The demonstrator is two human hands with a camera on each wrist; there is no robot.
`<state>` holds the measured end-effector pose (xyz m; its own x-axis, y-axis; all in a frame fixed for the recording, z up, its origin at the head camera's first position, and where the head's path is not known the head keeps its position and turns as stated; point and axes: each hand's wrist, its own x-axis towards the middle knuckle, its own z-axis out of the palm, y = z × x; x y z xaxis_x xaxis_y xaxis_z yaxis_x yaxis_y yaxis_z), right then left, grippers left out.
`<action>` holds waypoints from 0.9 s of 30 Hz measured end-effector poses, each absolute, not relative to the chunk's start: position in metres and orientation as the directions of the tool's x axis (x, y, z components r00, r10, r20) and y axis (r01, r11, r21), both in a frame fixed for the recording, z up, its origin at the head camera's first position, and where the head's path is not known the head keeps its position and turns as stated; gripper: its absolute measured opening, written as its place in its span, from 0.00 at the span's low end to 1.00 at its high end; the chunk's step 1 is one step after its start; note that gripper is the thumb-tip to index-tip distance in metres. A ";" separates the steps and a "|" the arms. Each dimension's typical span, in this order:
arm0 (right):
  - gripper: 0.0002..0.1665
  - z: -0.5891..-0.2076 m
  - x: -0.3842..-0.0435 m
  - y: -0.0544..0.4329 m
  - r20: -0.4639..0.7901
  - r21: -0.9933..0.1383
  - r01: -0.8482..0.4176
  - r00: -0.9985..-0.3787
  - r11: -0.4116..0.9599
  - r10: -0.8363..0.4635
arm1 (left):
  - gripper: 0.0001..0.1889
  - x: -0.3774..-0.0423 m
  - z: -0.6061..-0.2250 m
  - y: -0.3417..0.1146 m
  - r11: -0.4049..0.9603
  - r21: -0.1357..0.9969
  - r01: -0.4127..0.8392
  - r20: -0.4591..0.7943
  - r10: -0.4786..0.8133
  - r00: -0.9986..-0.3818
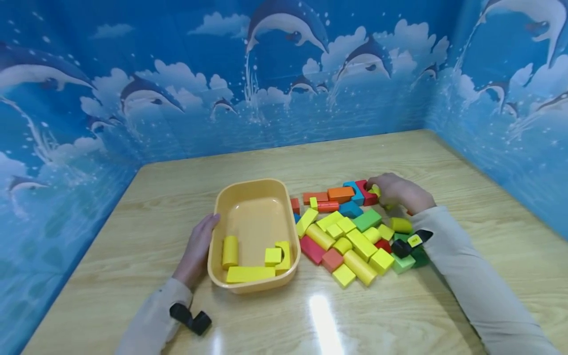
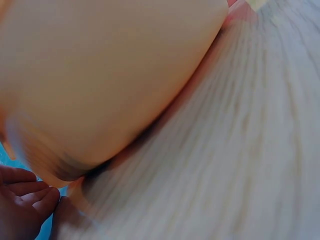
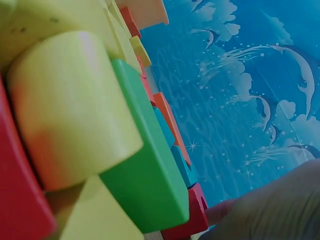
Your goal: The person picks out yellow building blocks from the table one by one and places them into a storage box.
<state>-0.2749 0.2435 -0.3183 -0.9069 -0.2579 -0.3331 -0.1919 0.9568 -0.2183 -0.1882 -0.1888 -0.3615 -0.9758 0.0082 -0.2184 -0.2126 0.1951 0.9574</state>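
My left hand (image 1: 200, 242) rests against the outer left wall of a tan plastic tray (image 1: 255, 219), fingertips at its rim; its fingers (image 2: 35, 197) lie beside the tray wall in the left wrist view. Inside the tray are a yellow cylinder (image 1: 230, 251), a long yellow block (image 1: 250, 274), a small yellow cube (image 1: 272, 256) and a yellow arch block (image 1: 283, 254). At the far right of the block pile, my right hand (image 1: 397, 191) curls its fingers down round a yellow block (image 1: 375, 190), mostly hidden. One fingertip meets a red arch block (image 3: 192, 215).
Several yellow blocks (image 1: 361, 245) lie between the tray and my right arm, mixed with red, green and blue ones. Behind them runs a row with orange blocks (image 1: 340, 194) and a blue arch block (image 1: 354, 192). Dolphin-printed curtains (image 1: 275, 98) border the wooden table (image 1: 186, 192).
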 end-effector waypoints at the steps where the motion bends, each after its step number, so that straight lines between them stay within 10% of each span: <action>1: 0.32 -0.319 -0.275 0.244 -0.332 -0.218 -0.190 -0.908 0.957 -0.255 | 0.34 -0.188 -0.362 -0.189 0.194 0.959 -0.209 -0.215 0.008 -0.977; 20: 0.31 -0.278 -0.241 0.203 -0.151 -0.251 -0.257 -0.942 0.933 -0.300 | 0.34 -0.190 -0.361 -0.189 0.216 0.956 -0.197 -0.203 0.008 -0.979; 27: 0.25 -0.270 -0.211 0.134 0.183 -0.207 -0.597 -0.802 0.775 -0.569 | 0.34 -0.189 -0.363 -0.190 0.210 0.960 -0.187 -0.195 0.019 -0.981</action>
